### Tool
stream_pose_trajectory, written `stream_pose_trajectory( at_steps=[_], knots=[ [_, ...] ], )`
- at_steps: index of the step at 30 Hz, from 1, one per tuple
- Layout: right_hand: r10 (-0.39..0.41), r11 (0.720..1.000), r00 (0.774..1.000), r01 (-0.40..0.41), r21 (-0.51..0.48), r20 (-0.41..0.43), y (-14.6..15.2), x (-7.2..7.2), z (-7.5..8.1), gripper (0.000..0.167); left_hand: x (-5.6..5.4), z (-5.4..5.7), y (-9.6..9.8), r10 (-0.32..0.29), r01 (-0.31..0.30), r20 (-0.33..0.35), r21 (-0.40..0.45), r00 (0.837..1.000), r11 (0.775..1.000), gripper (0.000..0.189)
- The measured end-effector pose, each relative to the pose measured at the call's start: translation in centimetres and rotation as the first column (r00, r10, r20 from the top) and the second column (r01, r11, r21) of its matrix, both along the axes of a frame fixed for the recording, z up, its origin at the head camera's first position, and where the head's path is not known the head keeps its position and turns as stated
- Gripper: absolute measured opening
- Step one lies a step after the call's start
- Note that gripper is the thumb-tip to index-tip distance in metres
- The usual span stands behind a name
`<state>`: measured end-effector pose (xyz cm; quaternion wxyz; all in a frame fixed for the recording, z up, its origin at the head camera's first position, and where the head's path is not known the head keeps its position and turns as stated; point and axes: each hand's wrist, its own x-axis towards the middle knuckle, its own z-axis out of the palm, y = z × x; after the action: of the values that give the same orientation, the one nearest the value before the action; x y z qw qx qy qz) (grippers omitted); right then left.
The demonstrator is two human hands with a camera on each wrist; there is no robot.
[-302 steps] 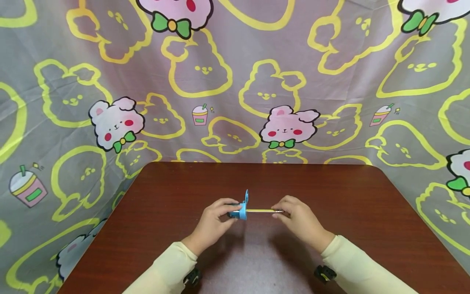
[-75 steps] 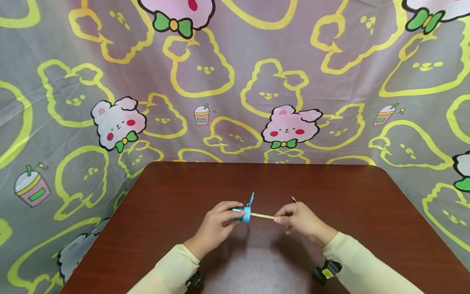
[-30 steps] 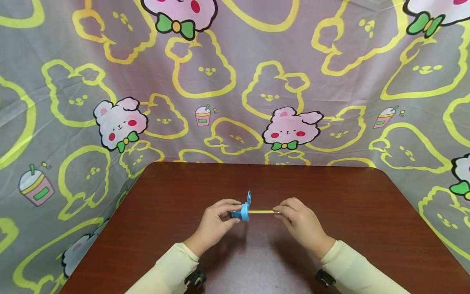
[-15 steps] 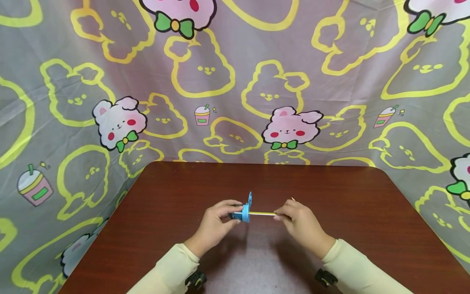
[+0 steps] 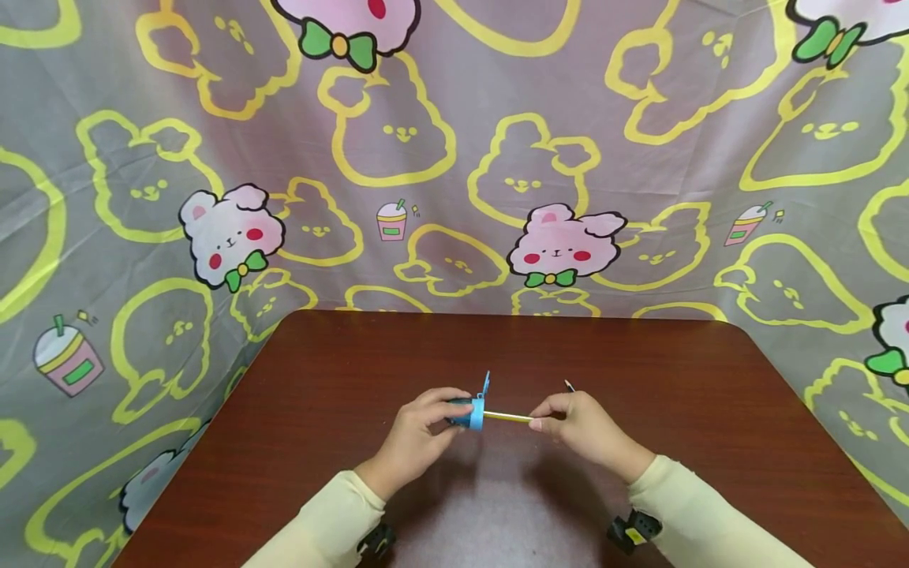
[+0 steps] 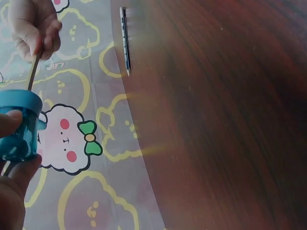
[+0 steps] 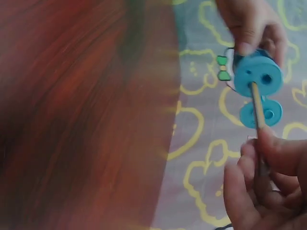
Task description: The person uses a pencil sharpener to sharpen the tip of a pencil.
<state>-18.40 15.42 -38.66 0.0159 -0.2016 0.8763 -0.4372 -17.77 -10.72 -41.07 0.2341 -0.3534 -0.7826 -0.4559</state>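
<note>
My left hand grips a blue pencil sharpener, thumb and fingers round its see-through container. Its flip lid hangs open, and two holes of different size show in its end face in the right wrist view. A pencil has its tip in one of these holes. With thumb and fingers my right hand pinches the pencil's other end. Both hands are held up over the table, facing each other. A second, dark pencil with a sharpened tip lies on the table beyond the right hand.
The brown wooden table has rounded far corners. Behind it and along its sides hangs a grey curtain with yellow outlines and rabbit faces. Each wrist wears a small black camera.
Over the last second my right hand has rolled at the wrist with the pencil, and the pencil's held end has dipped. The sharpener has tilted slightly. The second pencil shows more behind the hand.
</note>
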Motion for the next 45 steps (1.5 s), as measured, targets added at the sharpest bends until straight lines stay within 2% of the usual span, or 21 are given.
stream_pose_trajectory(
  at_steps=[2,3,5,7,9,11,12,14,16,17,19,21,23,24,28,31,34,37,39,42,45],
  knots=[
    [-0.002,0.997,0.982,0.015,0.071,-0.189,-0.2,0.1,-0.3,0.01,0.1,0.1,0.0,0.013,-0.015,0.08,0.03,0.997,0.999,0.034],
    [0.005,0.993,0.953,0.03,0.111,-0.302,-0.2,0.1,-0.6,0.014,0.1,0.1,0.0,0.021,-0.027,0.133,0.046,0.991,0.999,0.033],
    [0.037,0.986,0.859,0.052,0.16,-0.511,-0.3,0.0,-1.1,0.023,0.1,0.2,0.0,0.027,-0.049,0.242,0.088,0.97,0.995,0.032],
    [0.071,0.983,0.736,0.064,0.174,-0.673,-0.2,-0.1,-1.5,0.025,0.1,0.2,0.0,0.029,-0.072,0.337,0.117,0.941,0.991,0.032],
    [0.095,0.985,0.608,0.059,0.165,-0.788,-0.2,-0.4,-1.8,0.015,0.1,0.3,0.0,0.028,-0.087,0.403,0.129,0.915,0.988,0.033],
    [0.101,0.99,0.502,0.032,0.135,-0.859,-0.2,-0.6,-1.9,0.015,0.1,0.4,0.0,0.013,-0.081,0.439,0.137,0.899,0.987,0.033],
    [0.1,0.992,0.469,0.025,0.126,-0.878,-0.2,-0.6,-2.0,0.022,0.1,0.4,-0.1,0.005,-0.076,0.45,0.139,0.893,0.987,0.034],
    [0.094,0.994,0.435,0.013,0.111,-0.896,-0.3,-0.7,-1.9,0.035,0.2,0.5,-0.1,-0.013,-0.063,0.462,0.148,0.887,0.987,0.034],
    [0.082,0.995,0.439,0.013,0.098,-0.895,-0.4,-0.6,-1.8,0.041,0.2,0.5,-0.1,-0.031,-0.051,0.466,0.161,0.884,0.986,0.034],
    [0.075,0.996,0.464,0.016,0.093,-0.883,-0.5,-0.5,-1.7,0.043,0.2,0.5,-0.1,-0.034,-0.046,0.463,0.161,0.886,0.986,0.033],
    [0.058,0.996,0.537,0.024,0.084,-0.841,-0.6,-0.3,-1.5,0.038,0.3,0.6,0.0,-0.036,-0.038,0.448,0.155,0.893,0.987,0.033],
    [0.035,0.997,0.632,0.035,0.073,-0.774,-0.6,0.0,-1.2,0.021,0.3,0.7,0.0,-0.028,-0.032,0.42,0.135,0.907,0.99,0.031],
    [0.014,0.997,0.724,0.038,0.06,-0.689,-0.7,0.3,-0.9,0.006,0.4,0.7,0.0,-0.015,-0.026,0.365,0.106,0.931,0.994,0.03],
    [0.006,0.997,0.757,0.043,0.058,-0.653,-0.7,0.3,-0.8,0.011,0.4,0.6,0.1,-0.01,-0.022,0.334,0.092,0.942,0.996,0.03],
    [-0.005,0.998,0.868,0.034,0.049,-0.496,-0.6,0.3,-0.3,0.015,0.2,0.4,0.1,0.0,-0.008,0.19,0.044,0.982,0.999,0.033],
    [-0.016,0.999,0.957,0.031,0.045,-0.288,-0.4,0.3,0.2,0.006,0.1,0.1,0.1,0.004,-0.005,0.088,0.015,0.996,1.0,0.035],
    [-0.038,0.999,0.996,0.039,0.017,-0.078,-0.2,0.3,0.7,0.004,0.0,0.0,0.1,0.011,-0.011,0.021,0.002,1.0,1.0,0.035],
    [-0.022,0.998,0.989,0.03,0.051,-0.147,-0.3,0.2,0.7,0.003,0.0,0.0,0.2,0.017,-0.02,0.068,0.041,0.998,0.999,0.034],
    [0.015,0.99,0.94,0.033,0.135,-0.34,-0.5,0.1,0.4,0.007,0.0,-0.1,0.3,0.022,-0.036,0.159,0.083,0.987,0.996,0.034],
    [0.085,0.97,0.759,0.084,0.227,-0.645,-0.5,-0.1,-0.3,0.013,0.0,0.0,0.4,0.017,-0.066,0.308,0.149,0.951,0.987,0.034],
    [0.127,0.966,0.59,0.11,0.236,-0.797,-0.5,-0.4,-1.0,0.014,-0.1,0.2,0.4,0.002,-0.076,0.389,0.174,0.921,0.982,0.034]
  ],
)
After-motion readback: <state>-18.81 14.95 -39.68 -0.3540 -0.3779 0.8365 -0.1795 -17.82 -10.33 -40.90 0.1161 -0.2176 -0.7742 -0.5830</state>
